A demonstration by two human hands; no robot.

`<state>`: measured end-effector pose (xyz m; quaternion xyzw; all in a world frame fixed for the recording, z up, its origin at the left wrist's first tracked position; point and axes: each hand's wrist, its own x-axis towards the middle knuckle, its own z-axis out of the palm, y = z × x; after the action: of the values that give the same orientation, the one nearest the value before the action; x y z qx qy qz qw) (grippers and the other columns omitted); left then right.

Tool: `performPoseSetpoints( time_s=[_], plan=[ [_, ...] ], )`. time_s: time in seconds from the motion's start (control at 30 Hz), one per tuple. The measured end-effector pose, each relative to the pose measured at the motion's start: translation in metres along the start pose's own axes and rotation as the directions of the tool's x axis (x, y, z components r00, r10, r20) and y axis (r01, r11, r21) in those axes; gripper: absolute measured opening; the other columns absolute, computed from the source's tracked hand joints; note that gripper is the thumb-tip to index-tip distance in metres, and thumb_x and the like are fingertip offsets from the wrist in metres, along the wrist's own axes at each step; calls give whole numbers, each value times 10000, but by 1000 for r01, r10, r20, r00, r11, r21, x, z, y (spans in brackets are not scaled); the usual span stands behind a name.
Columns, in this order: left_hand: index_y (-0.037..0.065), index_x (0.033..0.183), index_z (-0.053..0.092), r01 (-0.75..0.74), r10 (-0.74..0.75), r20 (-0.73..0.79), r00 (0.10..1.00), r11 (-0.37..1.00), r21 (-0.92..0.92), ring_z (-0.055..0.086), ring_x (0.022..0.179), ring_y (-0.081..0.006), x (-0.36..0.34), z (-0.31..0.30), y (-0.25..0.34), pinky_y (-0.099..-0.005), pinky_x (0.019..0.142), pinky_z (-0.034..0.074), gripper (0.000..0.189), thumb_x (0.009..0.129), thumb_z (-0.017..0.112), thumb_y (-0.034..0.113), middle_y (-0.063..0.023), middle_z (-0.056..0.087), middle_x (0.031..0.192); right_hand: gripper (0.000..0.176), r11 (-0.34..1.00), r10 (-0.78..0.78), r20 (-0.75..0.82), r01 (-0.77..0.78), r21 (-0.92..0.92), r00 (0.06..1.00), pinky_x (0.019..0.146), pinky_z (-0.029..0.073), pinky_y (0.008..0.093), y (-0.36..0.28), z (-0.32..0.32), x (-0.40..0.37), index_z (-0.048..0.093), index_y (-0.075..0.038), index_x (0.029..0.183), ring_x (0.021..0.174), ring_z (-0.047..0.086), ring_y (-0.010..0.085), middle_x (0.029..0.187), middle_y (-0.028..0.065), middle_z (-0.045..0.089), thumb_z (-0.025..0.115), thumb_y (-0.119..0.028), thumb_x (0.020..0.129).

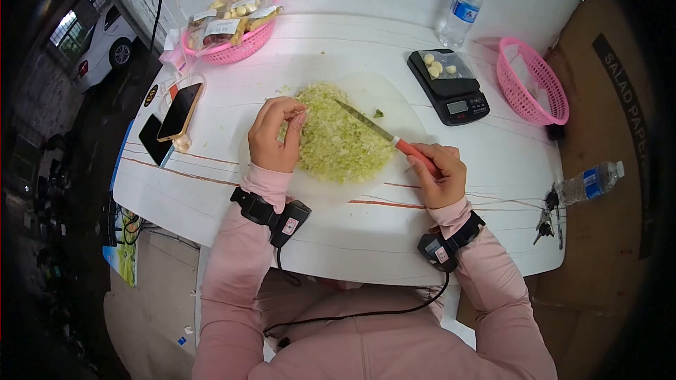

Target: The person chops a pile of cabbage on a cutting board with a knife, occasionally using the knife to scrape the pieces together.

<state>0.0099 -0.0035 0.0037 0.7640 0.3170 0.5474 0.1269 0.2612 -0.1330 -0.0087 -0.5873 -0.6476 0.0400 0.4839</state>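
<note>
A heap of finely chopped pale green vegetable (338,144) is spread over a translucent round cutting board (405,109). My right hand (443,174) is wrapped round the red handle of a knife (370,125); its blade points up and left across the heap. At the heap's left edge is my left hand (276,134), thumb and fingertips pinched together. Whether a small bit is between them I cannot make out. One dark green scrap (379,113) lies on the board, right of the blade.
Behind stands a pink basket (243,48) of bagged food. Two phones (181,111) lie at left. A black scale (458,98) bears a bag of garlic cloves (440,67). Rightward are another pink basket (531,84), water bottles (462,14), keys (544,225) and a cardboard box (598,148).
</note>
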Motion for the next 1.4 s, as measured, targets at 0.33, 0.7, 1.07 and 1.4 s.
performPoseSetpoints(
  time_s=[0.33,0.7,1.07,1.4],
  plan=[
    [-9,1113,571,262,-252,73,965,915,-308,563,915,-117,-5,0,-2,-245,862,492,285,858,616,-128,-55,559,1079,157,996,-35,74,28,90,997,776,340,307,-9,-10,3,728,-60,968,639,549,181,768,54,674,705,-87,815],
    [-26,1085,593,191,-181,61,982,917,-350,620,947,-158,-2,1,-1,-279,817,545,324,807,581,-192,-102,557,1130,157,993,-56,27,53,103,998,785,351,311,-10,-10,3,714,-4,945,658,549,176,794,83,692,741,-85,813],
    [-6,1161,532,133,-107,95,990,932,-337,675,962,-195,-4,-3,-3,-308,911,506,424,792,601,-203,-115,500,1229,146,992,-34,-2,34,118,999,766,329,303,-8,-8,1,724,-52,957,624,522,173,751,50,662,725,-89,815],
    [16,1314,401,118,-86,105,991,927,-356,658,924,-158,-6,0,-4,-374,984,464,665,743,695,-156,-120,517,1212,146,995,-37,-1,37,97,999,763,333,305,-9,-9,0,723,-50,956,625,524,177,737,56,651,727,-94,817]
  ],
)
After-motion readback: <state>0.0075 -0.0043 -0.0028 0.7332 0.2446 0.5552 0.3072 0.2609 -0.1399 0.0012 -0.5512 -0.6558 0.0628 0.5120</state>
